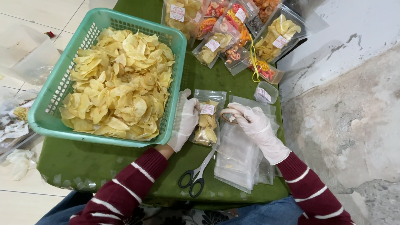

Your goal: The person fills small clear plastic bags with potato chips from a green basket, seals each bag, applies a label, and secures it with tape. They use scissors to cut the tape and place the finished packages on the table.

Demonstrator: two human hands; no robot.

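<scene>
green cloth covers the low desk (125,160), which stands on pale floor tiles beside a rough grey wall; everything lies within easy reach of two gloved hands

the filled chip bag (206,121), a clear pouch with a small label, lies flat between the two hands, its long axis running away from the person, the open mouth at the far end and the heap of chips at the near end. the left hand (185,121) rests on the bag's left edge, fingers (192,104) curled loosely against the upper corner by the label, pinning rather than clenching it. the right hand (254,125) is just to the right of the bag, its fingers (238,109) closed around a small roll of tape (227,116) that almost touches the bag's right edge near the top. so both hands are about equally near; the bag's mouth lies just ahead of the left fingertips and to the left of the right ones

left of the left hand, touching its back, stands the teal basket (175,50) heaped with yellow chips. under the right wrist is a stack of empty clear pouches (237,160). nearer the person than the bag, black-handled scissors (196,177) lie with blades pointing toward it. beyond both hands, sealed bags of mixed chips (233,33) are piled at the far edge
</scene>
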